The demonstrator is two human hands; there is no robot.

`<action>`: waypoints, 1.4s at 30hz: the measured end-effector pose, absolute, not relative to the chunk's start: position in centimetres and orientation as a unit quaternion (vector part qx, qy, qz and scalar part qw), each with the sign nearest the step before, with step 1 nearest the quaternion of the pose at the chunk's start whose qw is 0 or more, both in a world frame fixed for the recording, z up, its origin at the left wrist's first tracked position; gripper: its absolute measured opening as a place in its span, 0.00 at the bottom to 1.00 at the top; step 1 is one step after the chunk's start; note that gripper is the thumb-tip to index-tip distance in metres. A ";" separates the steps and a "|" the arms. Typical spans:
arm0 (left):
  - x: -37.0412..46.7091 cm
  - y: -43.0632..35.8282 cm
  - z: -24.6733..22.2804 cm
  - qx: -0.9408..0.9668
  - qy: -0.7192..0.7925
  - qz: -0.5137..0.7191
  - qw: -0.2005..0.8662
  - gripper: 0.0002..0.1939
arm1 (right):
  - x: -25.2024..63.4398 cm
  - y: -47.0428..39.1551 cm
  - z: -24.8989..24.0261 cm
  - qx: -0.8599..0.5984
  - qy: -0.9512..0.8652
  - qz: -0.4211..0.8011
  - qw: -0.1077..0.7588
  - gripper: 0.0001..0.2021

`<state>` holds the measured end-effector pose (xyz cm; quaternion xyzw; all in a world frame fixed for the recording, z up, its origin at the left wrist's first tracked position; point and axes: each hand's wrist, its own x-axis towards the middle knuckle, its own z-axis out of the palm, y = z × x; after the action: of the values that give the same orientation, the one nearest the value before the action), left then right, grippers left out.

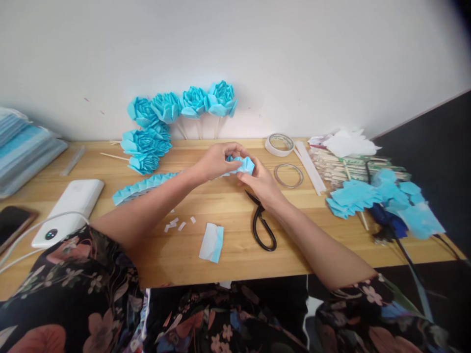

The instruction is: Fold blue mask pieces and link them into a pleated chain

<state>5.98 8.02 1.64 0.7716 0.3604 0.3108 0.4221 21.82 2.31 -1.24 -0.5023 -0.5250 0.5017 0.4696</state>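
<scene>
Flowery sleeves (79, 274) are seen nearest. Blue folded paper (248, 166) is pinched by left hand (222, 159) and right hand (262, 182), above counter (239, 247). Paper is best held softly, so neat folds are not squashed.

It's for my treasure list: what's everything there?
Paper flowers: about seven, blue, back left
Pleated strip: one, blue, left
Folded piece: one, blue, in hands
Scraps: several, white, front
Flat piece: one, white and blue, front
Scissors: one pair, black, middle
Tape roll: one, white, back right
Thin ring: one, grey, right
Long strips: some, white, right
Sticks: many, pale, right
Crumpled heap: one, white, right
Cut pieces: many, blue, right
Corded thing: one, blue and black, right
Power bank: one, white, left
Cable: some, white, left
Phone: one, dark, left
Packs: several, blue, left
Film: some, see-through, left
Table: one, brown, underneath
Wall: one, white, behind
Sleeves: two, black flowered, front
Left hand: one, middle
Right hand: one, middle
</scene>
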 end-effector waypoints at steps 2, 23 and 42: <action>6.1 7.9 1.7 0.773 0.362 0.304 0.422 0.15 | 21.9 2.3 -1.4 -0.511 -0.535 0.482 0.470 0.30; 7.0 7.2 3.4 0.834 0.388 0.166 0.355 0.38 | 26.4 3.8 -1.0 -0.493 -0.600 0.461 0.429 0.20; 3.9 1.8 1.4 0.872 0.410 0.218 0.158 0.11 | 25.7 4.2 -1.9 -0.492 -0.591 0.473 0.431 0.18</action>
<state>3.86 1.82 1.37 0.8715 0.4096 0.2184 0.1578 25.69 4.19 -1.94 -0.4915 -0.5907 0.4726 0.4314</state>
